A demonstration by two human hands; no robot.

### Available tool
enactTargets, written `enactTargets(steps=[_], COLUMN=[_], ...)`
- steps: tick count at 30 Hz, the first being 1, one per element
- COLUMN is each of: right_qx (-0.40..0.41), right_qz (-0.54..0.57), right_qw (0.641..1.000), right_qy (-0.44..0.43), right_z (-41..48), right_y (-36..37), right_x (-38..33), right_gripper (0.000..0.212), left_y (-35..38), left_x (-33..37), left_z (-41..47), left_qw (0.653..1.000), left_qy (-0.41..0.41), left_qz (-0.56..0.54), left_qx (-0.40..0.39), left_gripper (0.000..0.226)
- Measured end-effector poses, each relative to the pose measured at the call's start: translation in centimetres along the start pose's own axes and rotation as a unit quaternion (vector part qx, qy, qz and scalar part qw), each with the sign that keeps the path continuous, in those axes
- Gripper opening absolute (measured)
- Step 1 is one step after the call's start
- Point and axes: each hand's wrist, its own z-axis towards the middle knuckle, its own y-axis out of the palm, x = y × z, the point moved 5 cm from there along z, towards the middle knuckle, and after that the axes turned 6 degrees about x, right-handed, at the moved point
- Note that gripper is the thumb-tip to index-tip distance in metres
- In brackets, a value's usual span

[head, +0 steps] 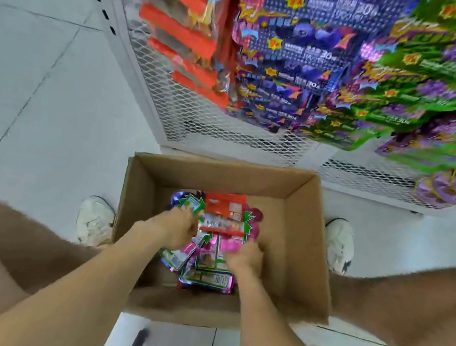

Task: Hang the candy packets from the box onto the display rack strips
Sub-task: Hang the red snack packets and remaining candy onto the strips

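Curled fingers of the left hand (pixel 177 229) lie against the edge of a red packet (pixel 225 209), and the right hand (pixel 245 257) curls over pink ones just beside it. Blur hides whether either hand pinches anything. Both reach into the cardboard box (pixel 308 248), where the candy packets (pixel 204 275) lie heaped. 2 white shoes (pixel 95 221) flank the box. Beyond, the mesh display rack (pixel 200 113) carries hanging packets (pixel 303 49) in red, blue and green rows.

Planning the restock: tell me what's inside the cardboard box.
Candy packets in a loose pile: a red packet on top, green, pink and purple ones under it. The left hand and right hand cover part of it; lower layers are hidden.
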Motion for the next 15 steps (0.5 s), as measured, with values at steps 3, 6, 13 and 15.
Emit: enactTargets(steps=[3, 6, 13, 15], right_qx=[-0.01, -0.042, -0.043, -0.007], right_qz=[0.012, 0.013, -0.072, -0.162], right_qw=[0.999, 0.998, 0.981, 0.95], right_qy=[0.032, 0.036, -0.178, -0.267], right_z=[-0.3, -0.6, -5.6, -9.1], right_y=[-0.4, -2.7, -13.2, -15.2], right_x=[-0.1, -1.0, -7.5, -9.1], right_gripper=[0.043, 0.047, 0.037, 0.046], left_y=[0.5, -0.1, -3.3, -5.0], left_x=[0.3, 1.1, 5.7, 7.6], left_z=[0.5, 0.3, -1.8, -2.4], left_qw=[0.999, 0.994, 0.871, 0.789], left_qy=[0.007, -0.012, -0.066, -0.08], left_qz=[-0.03, -0.091, -0.485, -0.608], left_qx=[-0.042, -0.053, -0.026, -0.038], left_gripper=[0.031, 0.035, 0.046, 0.061])
